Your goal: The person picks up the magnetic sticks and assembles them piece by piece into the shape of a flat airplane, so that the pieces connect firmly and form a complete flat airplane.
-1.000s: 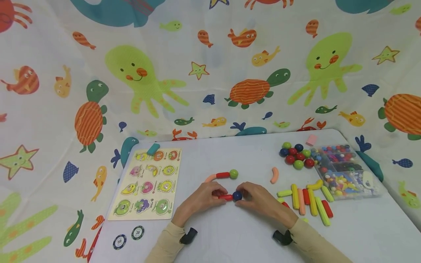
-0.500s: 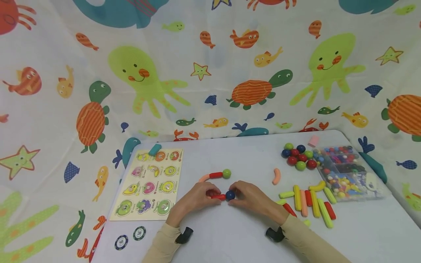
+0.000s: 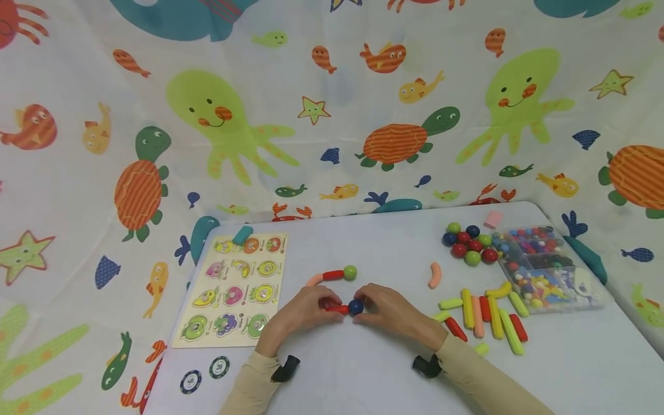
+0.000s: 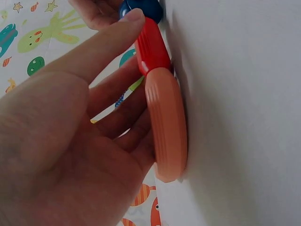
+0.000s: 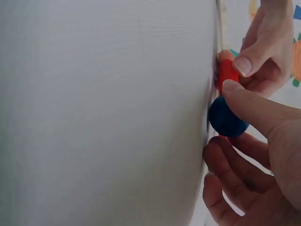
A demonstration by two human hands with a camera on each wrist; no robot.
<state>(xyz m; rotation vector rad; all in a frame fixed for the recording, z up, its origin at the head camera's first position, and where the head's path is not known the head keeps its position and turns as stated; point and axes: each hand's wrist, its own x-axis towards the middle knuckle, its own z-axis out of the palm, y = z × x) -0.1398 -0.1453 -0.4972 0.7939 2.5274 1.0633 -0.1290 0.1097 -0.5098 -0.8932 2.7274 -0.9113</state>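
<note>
While the head view showed both hands meeting low on the white table (image 3: 373, 253), the left hand (image 3: 303, 311) pinched a short red stick (image 3: 337, 308) and the right hand (image 3: 389, 311) gripped a dark blue ball (image 3: 355, 306) set against the stick's end. From above, the fingers hid nearly everything but a sliver of red and the top of the ball. The left wrist view filled that gap: the red stick (image 4: 151, 47) lay on the table joined end to end with a peach stick (image 4: 167, 127), the thumb lying over the red one and curled fingers behind both, with the blue ball (image 4: 141, 8) at the far end. That peach stick could not be made out from the head camera. The right wrist view showed the blue ball (image 5: 225, 117) touching the table, the right thumb on its top and fingers curled below, and the left thumb pressing on the red stick (image 5: 228, 75) just beyond it. Only the head view took in the surroundings: a separate chain of peach stick, red stick and green ball (image 3: 350, 272) just behind the hands, a fruit puzzle board (image 3: 233, 288) to the left, loose coloured sticks (image 3: 487, 314), a cluster of balls (image 3: 469, 242) and a clear bead box (image 3: 544, 268) to the right.
</note>
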